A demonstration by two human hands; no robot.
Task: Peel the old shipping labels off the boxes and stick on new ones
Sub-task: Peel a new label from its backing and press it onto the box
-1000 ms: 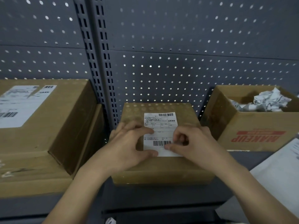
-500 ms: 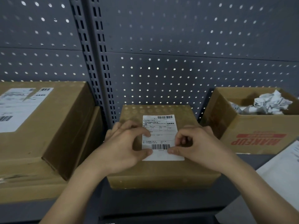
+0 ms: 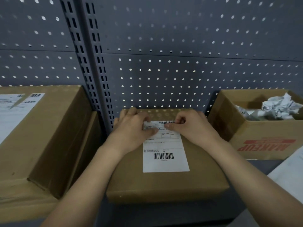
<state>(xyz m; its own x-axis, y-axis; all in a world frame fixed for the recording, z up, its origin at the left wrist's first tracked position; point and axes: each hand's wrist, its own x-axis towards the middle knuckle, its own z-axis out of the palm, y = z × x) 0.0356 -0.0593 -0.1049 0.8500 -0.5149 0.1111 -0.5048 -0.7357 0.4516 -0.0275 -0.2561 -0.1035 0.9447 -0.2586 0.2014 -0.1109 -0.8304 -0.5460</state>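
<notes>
Label (image 3: 165,154): a white sheet flat on top of the small box (image 3: 164,184). Its long axis runs from the person towards the pegboard (image 3: 180,76). Print reads upright to the wearer, with one barcode at the near end and another along the far edge.
Small box: closed, on the grey shelf (image 3: 172,213), between the large box (image 3: 49,136) and the open box (image 3: 262,145).
Left hand (image 3: 132,130): at the label's far left corner. Its fingers (image 3: 131,112) lie fairly straight and together on the cardboard, and the thumb presses the label.
Right hand (image 3: 191,126): at the label's far right corner, fingers curled. Thumb and forefinger tips touch the far edge, but blur hides whether they pinch or press.
Near half of label: uncovered, well short of both hands.
Open box: marked MAKEUP, holds crumpled paper (image 3: 278,107).
Large box: carries its own white label.
</notes>
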